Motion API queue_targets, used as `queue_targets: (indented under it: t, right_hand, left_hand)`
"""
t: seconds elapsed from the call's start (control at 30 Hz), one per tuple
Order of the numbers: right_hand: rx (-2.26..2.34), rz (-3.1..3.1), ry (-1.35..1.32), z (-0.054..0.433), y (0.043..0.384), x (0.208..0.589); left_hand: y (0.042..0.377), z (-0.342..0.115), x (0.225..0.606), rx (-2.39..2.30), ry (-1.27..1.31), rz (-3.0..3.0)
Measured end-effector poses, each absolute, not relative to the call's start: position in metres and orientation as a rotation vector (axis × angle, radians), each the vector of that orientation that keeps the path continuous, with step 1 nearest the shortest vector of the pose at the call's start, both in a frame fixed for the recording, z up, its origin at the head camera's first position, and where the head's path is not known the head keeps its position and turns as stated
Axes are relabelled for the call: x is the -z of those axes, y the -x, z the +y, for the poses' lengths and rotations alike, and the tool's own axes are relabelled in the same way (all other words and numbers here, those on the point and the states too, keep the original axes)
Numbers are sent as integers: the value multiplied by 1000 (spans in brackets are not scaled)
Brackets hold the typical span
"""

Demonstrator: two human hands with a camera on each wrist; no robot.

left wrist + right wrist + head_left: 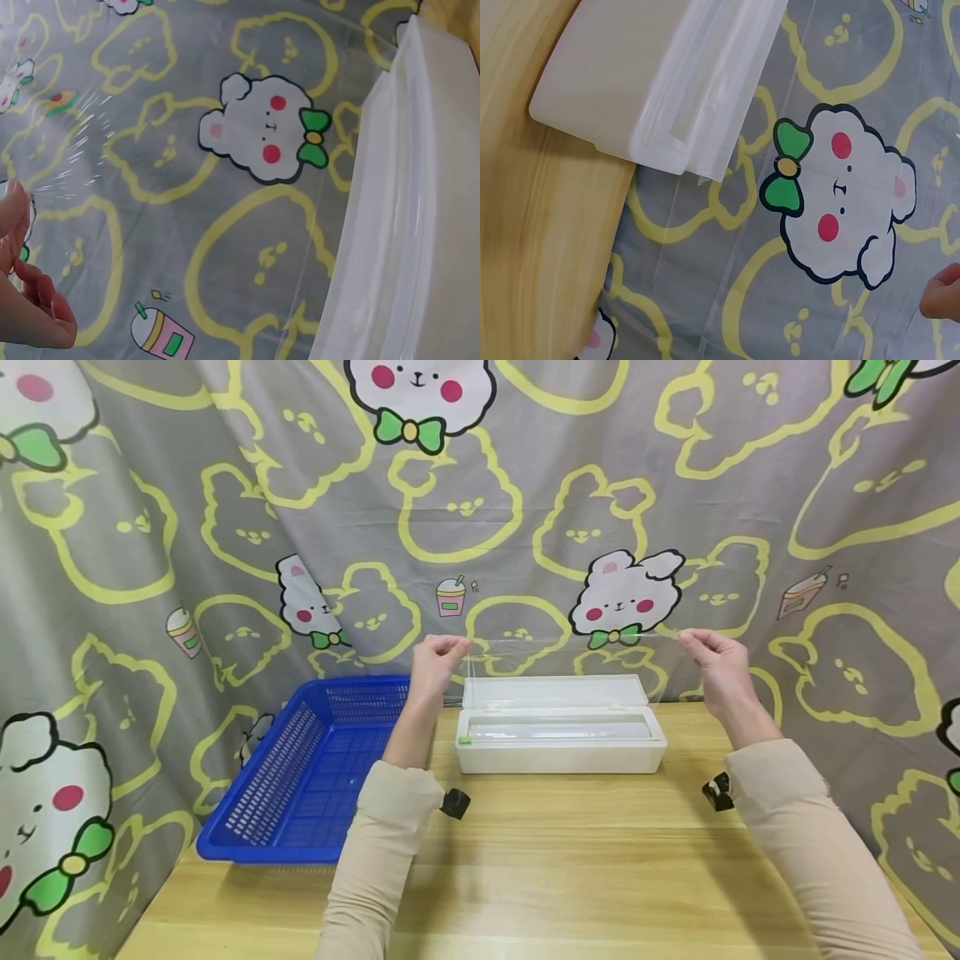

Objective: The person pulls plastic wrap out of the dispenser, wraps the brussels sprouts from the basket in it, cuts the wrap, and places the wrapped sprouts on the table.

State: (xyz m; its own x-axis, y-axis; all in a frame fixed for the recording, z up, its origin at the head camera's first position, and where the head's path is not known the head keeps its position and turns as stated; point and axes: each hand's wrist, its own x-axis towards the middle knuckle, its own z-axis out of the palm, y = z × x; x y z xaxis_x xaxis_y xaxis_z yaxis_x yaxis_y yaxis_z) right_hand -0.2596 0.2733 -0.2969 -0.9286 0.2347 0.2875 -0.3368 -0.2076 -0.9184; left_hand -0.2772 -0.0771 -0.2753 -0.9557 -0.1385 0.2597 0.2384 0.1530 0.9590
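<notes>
Clock refs are off the white rectangular plastic box (pixel 558 758) in the head view, 12 = top of frame. We've got 2 hands in play, each pinching an end of a thin clear plastic film sheet (pixel 573 647). Left hand (pixel 437 667) is at 10 o'clock, right hand (pixel 722 675) at 2 o'clock, thumb and fingers together on the film's upper corners. Film spans the gap at 12 o'clock, top edge near straight, fine creases dropping below the left fingertips. Lower part is too transparent for us to trace; can't tell if it joins the box.

In the left wrist view we see shiny creases fanning from the fingertips, 8 o'clock of that frame. Right wrist view catches only fingertips at 4 o'clock.

Box sits on the light wood-grain table (pixel 570 877). White flat lid (pixel 553 692) is open on the 12 o'clock side; the recess shows something clear and glossy. Small green tab (pixel 465 740) on the 9 o'clock end.

Blue perforated plastic basket (pixel 262 853) is near the box at 9 o'clock, partly behind our left forearm. Beige sleeves (pixel 795 802), small black devices (pixel 455 803) at the cuffs. Grey cartoon-print curtain (pixel 465 485) fills the background.
</notes>
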Motion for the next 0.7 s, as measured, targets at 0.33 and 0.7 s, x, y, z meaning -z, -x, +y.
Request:
queue_targets:
  t: [0.33,0.7]
  right_hand:
    - [-2189,-1665,-141,273,258,287]
    - [-2229,-1584,-195,275,254,279]
  left_hand:
    - [270,-78,266,1864,107,-2147]
    - [265,-78,257,1872,160,-2116]
